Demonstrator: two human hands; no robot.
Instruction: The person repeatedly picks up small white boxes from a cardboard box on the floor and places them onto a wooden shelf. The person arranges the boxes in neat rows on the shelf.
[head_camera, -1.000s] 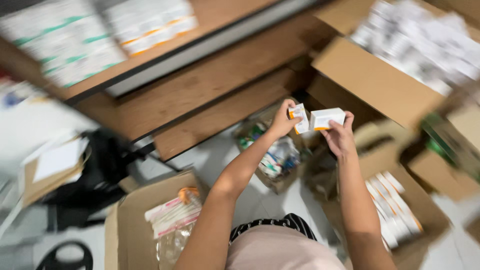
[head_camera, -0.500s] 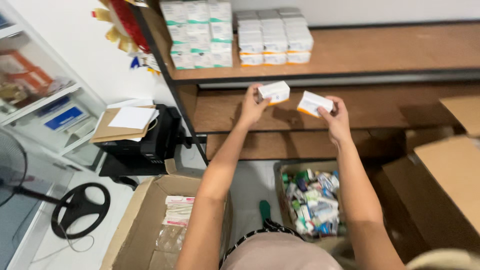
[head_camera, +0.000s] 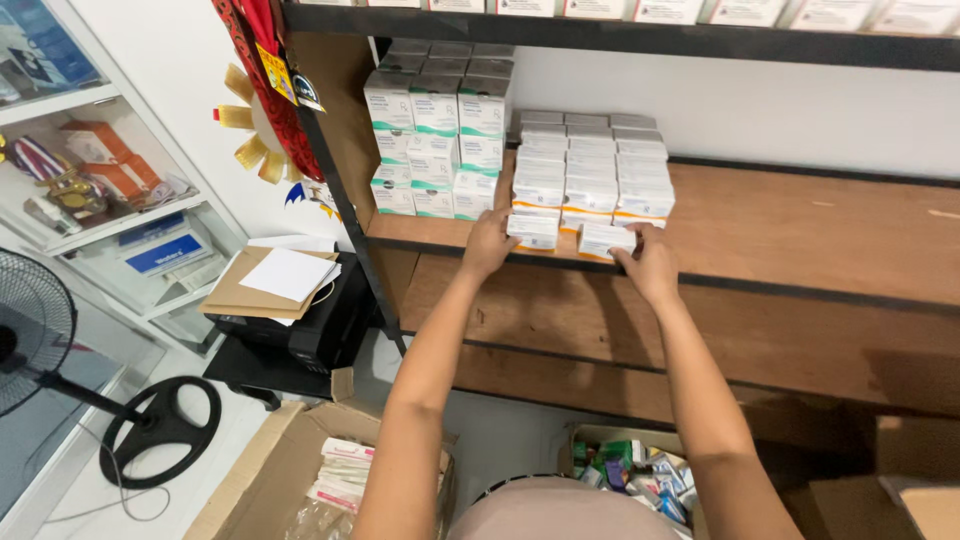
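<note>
At frame centre, both hands now rest on the wooden shelf (head_camera: 800, 235), no longer raised below it. Left hand (head_camera: 490, 243) fingers grip one white-orange box (head_camera: 533, 230); right hand (head_camera: 650, 262) fingers grip another box (head_camera: 603, 241), both beside the stack (head_camera: 590, 175).

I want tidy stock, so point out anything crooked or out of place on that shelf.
Nothing is spilled or damaged. The two orange-striped boxes, one under the left hand and one under the right hand, sit at the shelf's front edge, ahead of the orange-striped stack. The right one is slightly askew.

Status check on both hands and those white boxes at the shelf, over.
Left hand shut on white box. Right hand shut on second white box. Both boxes at wooden shelf front edge, against orange-striped stack. Nothing blocking.
</note>
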